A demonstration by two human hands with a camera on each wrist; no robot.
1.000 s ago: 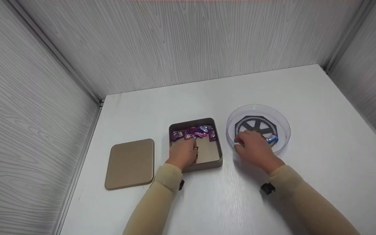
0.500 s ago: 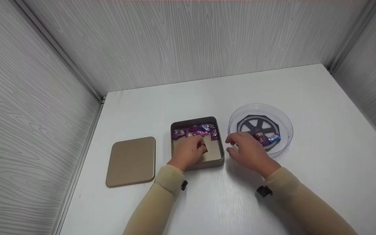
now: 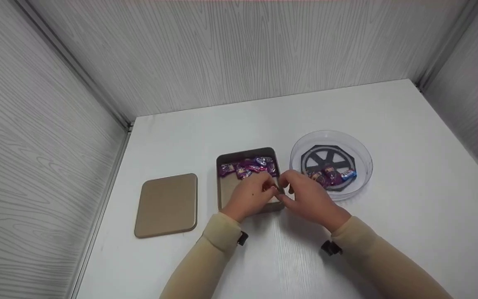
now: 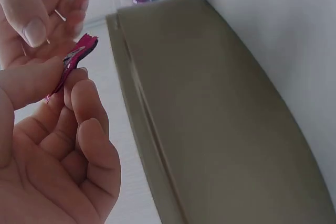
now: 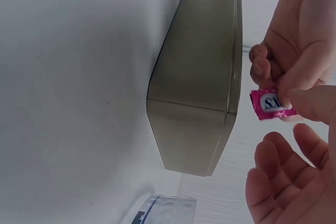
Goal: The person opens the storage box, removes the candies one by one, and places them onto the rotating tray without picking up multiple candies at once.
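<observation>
My left hand [image 3: 251, 194] pinches a pink-wrapped candy [image 5: 269, 104] between thumb and fingers, over the front right part of a square gold tin [image 3: 219, 195]. In the left wrist view the wrapper [image 4: 79, 56] sticks out past the fingertips, close to the right hand. My right hand [image 3: 308, 199] hovers at the tin's right edge, its fingers loosely bent and spread, thumb near the candy. Both wrist views show a gap between its thumb and fingers. Several purple and pink wrapped candies [image 3: 247, 168] lie along the back of the tin.
A clear round dish [image 3: 365, 166] stands right of the tin, with several purple and blue candies [image 3: 332, 176] over a dark wheel-like pattern. The tin's gold lid [image 3: 166, 205] lies flat to the left. Grey wood-grain panels [image 3: 239, 54] enclose the white table.
My right hand has left the clear dish and moved left to the tin's edge. My left hand has shifted right with the candy, so the two hands now meet.
</observation>
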